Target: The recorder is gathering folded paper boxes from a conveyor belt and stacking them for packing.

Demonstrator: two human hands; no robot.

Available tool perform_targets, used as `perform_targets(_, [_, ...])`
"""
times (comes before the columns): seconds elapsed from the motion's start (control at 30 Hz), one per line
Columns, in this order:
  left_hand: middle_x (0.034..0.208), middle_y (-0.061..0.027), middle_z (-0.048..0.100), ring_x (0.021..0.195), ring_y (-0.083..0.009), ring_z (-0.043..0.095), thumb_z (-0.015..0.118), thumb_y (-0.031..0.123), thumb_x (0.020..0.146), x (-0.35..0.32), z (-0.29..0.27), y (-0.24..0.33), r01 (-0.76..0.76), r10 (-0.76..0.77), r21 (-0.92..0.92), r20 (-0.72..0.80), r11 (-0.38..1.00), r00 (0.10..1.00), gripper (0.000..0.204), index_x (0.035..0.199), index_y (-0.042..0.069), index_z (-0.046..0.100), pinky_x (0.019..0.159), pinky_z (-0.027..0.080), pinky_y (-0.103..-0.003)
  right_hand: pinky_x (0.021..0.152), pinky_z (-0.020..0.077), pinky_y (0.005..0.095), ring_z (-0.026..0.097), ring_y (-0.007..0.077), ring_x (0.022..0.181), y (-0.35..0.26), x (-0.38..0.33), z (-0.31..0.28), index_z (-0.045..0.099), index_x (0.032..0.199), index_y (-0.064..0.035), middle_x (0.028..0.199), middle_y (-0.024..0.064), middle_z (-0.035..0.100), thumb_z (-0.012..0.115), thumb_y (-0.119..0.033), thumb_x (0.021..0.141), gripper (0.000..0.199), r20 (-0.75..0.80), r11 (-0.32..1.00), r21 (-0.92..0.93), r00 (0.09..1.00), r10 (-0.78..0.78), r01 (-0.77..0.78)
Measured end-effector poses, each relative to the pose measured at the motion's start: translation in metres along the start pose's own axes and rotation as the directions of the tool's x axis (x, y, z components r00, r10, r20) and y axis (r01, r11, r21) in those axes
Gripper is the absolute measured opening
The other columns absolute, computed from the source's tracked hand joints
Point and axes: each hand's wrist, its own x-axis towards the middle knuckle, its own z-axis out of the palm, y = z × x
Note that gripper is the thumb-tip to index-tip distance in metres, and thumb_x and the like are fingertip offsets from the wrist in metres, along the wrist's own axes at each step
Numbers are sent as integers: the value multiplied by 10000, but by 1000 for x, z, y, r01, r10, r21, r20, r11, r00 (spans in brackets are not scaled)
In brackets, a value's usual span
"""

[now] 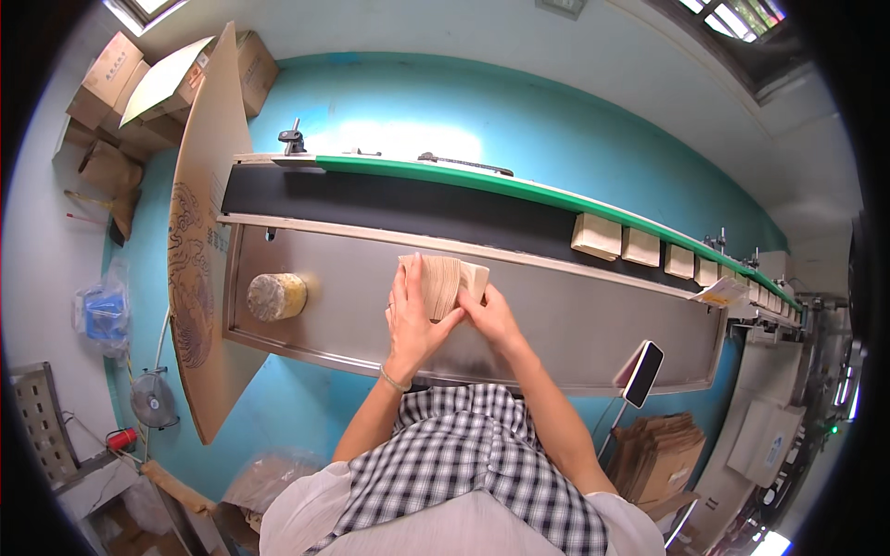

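Note:
A stack of thin beige sheets [438,278] is held upright between my hands, over the metal work surface [556,310]. On its left side lies my left hand [413,324], fingers pressed along the stack and thumb at its lower edge. My right hand [494,322] grips the lower right end, where a few pieces stand slightly apart from the others. Beyond the hands runs a black conveyor belt [408,206] with a green side rail [464,176]. Several cream-coloured blocks [596,236] sit in a row along its right part.
Left on the metal surface stands a short cylinder [276,296], whitish and yellow. A tall cardboard panel [199,232] closes off the left end. A phone [643,374] on a stand is at the near right edge. Flattened cartons [656,456] lean below it.

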Motion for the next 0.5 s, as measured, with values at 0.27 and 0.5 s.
perform_targets(0.27, [1452,-316,430,1327,-436,471,799,269,814,2,3,-3,24,-22,-266,7,964,1000,995,1552,3,188,1075,418,-461,687,531,231,659,122,823,-21,30,-44,575,1080,-45,935,67,666,598,-360,1013,323,-371,887,422,928,-22,189])
perform_targets(0.5, [1438,-327,433,1331,-439,468,814,293,807,-2,14,-7,185,-106,-411,207,893,973,1045,1546,-33,151,1087,412,-459,675,483,217,569,65,761,-9,-9,12,631,1068,-15,869,-2,630,655,-340,986,336,-143,956,-21,945,-292,293])
